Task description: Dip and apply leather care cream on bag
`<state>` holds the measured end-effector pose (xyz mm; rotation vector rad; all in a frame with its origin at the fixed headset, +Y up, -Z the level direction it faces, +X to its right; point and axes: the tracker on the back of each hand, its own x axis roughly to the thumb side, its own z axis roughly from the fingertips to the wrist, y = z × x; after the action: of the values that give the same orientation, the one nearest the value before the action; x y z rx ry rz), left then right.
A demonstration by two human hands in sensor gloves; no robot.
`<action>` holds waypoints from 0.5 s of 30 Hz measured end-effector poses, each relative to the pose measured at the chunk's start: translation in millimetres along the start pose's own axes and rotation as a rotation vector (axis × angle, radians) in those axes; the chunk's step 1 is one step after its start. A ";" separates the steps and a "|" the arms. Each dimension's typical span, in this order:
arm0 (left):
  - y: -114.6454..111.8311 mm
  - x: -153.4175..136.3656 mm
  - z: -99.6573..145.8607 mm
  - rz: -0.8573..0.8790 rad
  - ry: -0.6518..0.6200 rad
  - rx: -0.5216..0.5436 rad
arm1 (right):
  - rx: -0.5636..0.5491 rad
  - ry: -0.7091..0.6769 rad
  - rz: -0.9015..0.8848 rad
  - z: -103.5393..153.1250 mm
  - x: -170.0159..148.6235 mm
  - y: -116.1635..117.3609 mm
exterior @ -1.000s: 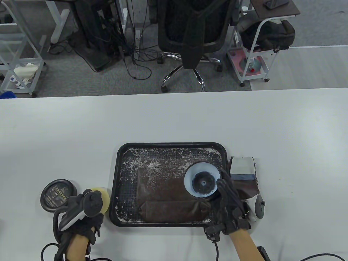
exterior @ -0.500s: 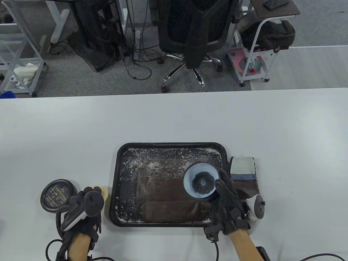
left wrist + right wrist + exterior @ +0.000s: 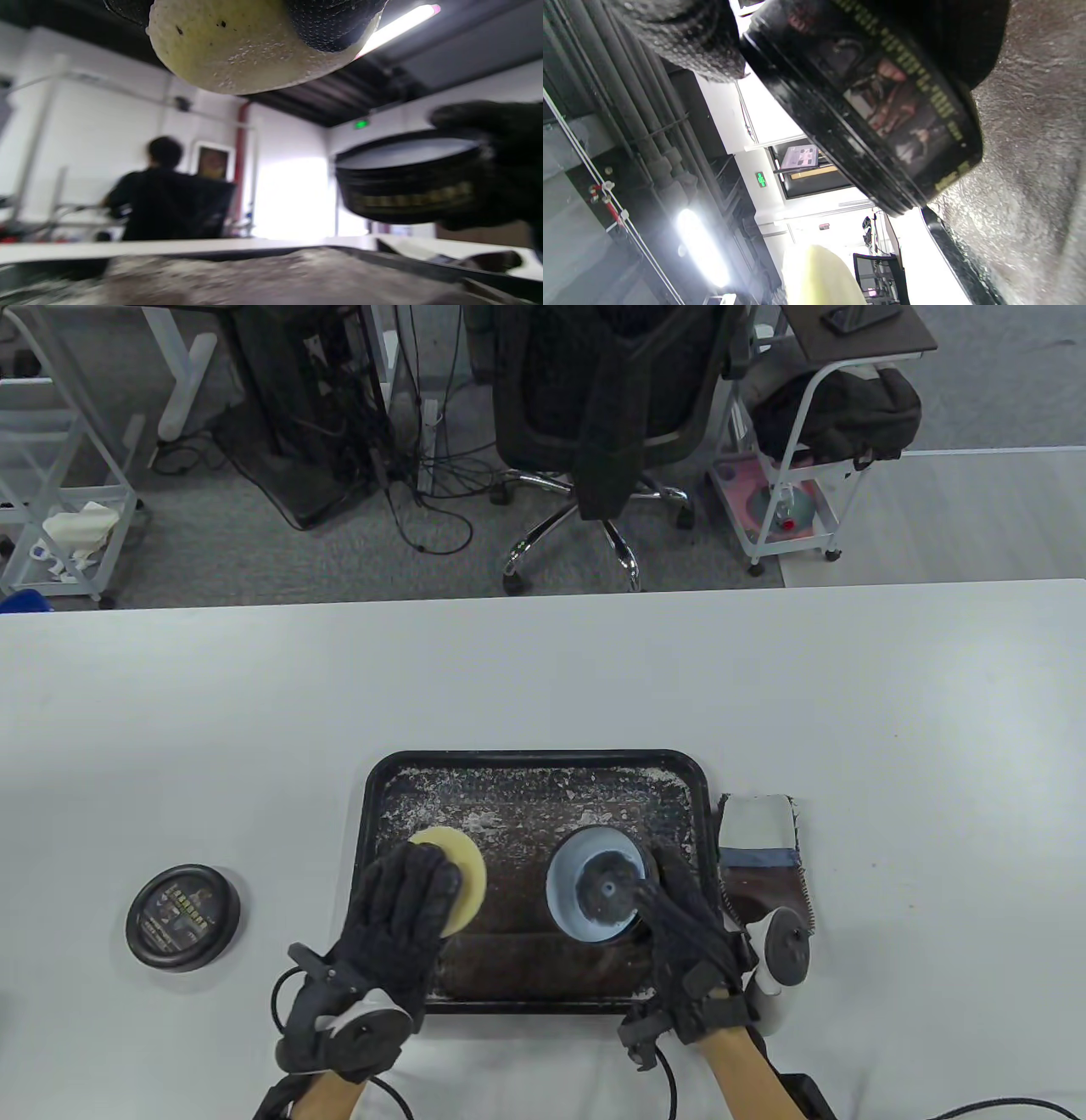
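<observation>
Resting over the black tray, the left hand is seen with its fingers curled over a round yellow sponge, which is held raised above the brown leather bag lying in the tray; in the left wrist view the sponge is gripped between gloved fingertips and hangs clear of the speckled surface below. An open tin of care cream is held by the right hand just beside the sponge, over the right part of the bag, with the fingers wrapped round its black wall; in the right wrist view the tin is shown tilted and clasped by the glove. White residue is scattered across the tray's far half. A black round lid is left on the white table, well to the left of the tray. A folded cloth lies just beside the tray's right edge
</observation>
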<state>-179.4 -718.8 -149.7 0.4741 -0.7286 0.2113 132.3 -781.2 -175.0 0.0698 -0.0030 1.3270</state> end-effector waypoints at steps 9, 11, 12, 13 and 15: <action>-20.9 51.0 -17.8 -0.074 -0.200 -0.058 | 0.095 -0.012 0.084 3.8 -2.9 20.4; -23.4 52.3 -18.7 -0.076 -0.205 -0.083 | 0.129 -0.001 0.069 4.9 -5.4 26.5; -25.2 52.7 -18.6 -0.067 -0.216 -0.091 | 0.144 0.003 0.061 5.6 -6.4 29.5; -26.6 53.1 -18.5 -0.060 -0.224 -0.092 | 0.160 0.005 0.056 6.3 -7.2 32.9; -28.9 54.0 -17.7 -0.052 -0.230 -0.099 | 0.180 0.000 0.091 7.8 -8.9 38.8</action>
<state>-119.5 -734.2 -134.2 0.4267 -0.9455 0.0718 92.8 -781.0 -165.7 0.2242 0.1143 1.4158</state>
